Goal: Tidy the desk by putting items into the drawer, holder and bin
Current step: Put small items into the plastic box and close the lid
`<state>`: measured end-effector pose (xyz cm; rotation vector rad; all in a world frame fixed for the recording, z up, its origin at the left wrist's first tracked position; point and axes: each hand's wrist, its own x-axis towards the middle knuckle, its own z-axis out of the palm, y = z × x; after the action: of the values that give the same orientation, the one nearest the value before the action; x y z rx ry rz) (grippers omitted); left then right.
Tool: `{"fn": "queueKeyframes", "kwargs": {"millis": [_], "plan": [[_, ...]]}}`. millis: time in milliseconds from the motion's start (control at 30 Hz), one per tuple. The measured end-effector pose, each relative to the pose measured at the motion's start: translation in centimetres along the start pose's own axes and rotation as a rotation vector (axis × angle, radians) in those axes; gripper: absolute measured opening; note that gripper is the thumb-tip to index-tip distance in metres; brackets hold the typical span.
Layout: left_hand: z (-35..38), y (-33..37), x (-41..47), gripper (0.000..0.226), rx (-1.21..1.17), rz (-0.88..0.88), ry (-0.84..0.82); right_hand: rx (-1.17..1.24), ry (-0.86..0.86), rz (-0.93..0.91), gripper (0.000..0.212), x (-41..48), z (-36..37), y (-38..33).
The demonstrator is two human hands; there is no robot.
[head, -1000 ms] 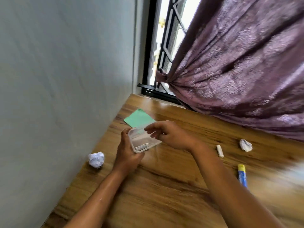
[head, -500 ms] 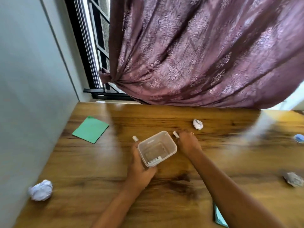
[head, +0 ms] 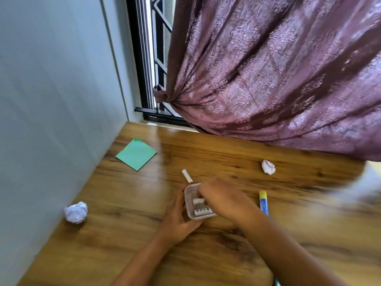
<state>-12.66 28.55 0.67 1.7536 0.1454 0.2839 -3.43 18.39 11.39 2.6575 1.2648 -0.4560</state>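
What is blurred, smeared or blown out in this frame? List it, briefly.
Head view: a pale motion smear covers the right side of the desk; the window is blown out, with glare on the wood below it; wide-angle distortion tilts the wall and curtain; the left hand, right hand and clear container are fairly sharp.

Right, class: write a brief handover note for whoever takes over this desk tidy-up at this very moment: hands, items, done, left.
Left hand grips the clear tub. Right hand reaches inside at a white stick; grip unclear.
Done: second stick lies in the tub.
Left, lying on the desk: third stick, glue stick, green note, near paper ball, far paper ball.
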Motion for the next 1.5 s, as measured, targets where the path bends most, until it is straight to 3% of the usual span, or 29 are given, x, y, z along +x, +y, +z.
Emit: {"fn": "queueKeyframes", "kwargs": {"millis": [100,300,400,533,633,700,833,933,1100,1200,1333,1500], "plan": [[0.2,0.2,-0.1,0.072,-0.001,0.028,0.036,0.018,-0.093,0.033,0.024,1.3,0.7,-1.4],[0.2,0.2,-0.1,0.066,0.042,0.111,0.112,0.219,0.051,0.016,0.033,-0.5,-0.4,0.4],[0.1,-0.2,0.0,0.067,0.091,0.181,0.184,0.516,0.174,-0.011,0.028,0.5,-2.4,1.4],[-0.4,-0.5,-0.2,0.067,0.112,0.190,0.300,0.684,0.282,0.090,0.024,4.3,-2.0,3.0],[-1.1,-0.9,-0.8,0.067,0.116,0.182,0.296,0.659,0.142,0.171,0.007,7.7,0.4,4.3],[-1.7,-0.8,-1.1,0.070,0.106,0.176,0.305,0.659,0.009,0.159,0.008,9.4,1.9,4.2],[-2.3,-0.7,-1.2,0.075,0.083,0.139,0.337,0.579,0.011,0.130,0.026,11.8,3.2,3.1],[-2.3,-0.7,-1.0,0.075,0.065,0.115,0.336,0.507,-0.022,0.124,0.015,12.3,2.8,3.0],[-2.4,-0.7,-0.9,0.074,0.026,0.096,0.310,0.930,0.191,-0.003,0.017,7.2,-3.0,2.3],[-2.3,-1.0,-0.8,0.074,0.029,0.095,0.313,0.736,0.050,-0.180,0.009,3.2,-5.8,0.9],[-2.2,-1.2,-0.8,0.075,0.056,0.105,0.311,0.073,-0.126,-0.053,0.016,2.7,-2.9,-2.8],[-2.3,-1.2,-0.6,0.073,0.025,0.072,0.298,0.158,-0.025,0.000,0.023,5.1,2.1,-4.0]]}}
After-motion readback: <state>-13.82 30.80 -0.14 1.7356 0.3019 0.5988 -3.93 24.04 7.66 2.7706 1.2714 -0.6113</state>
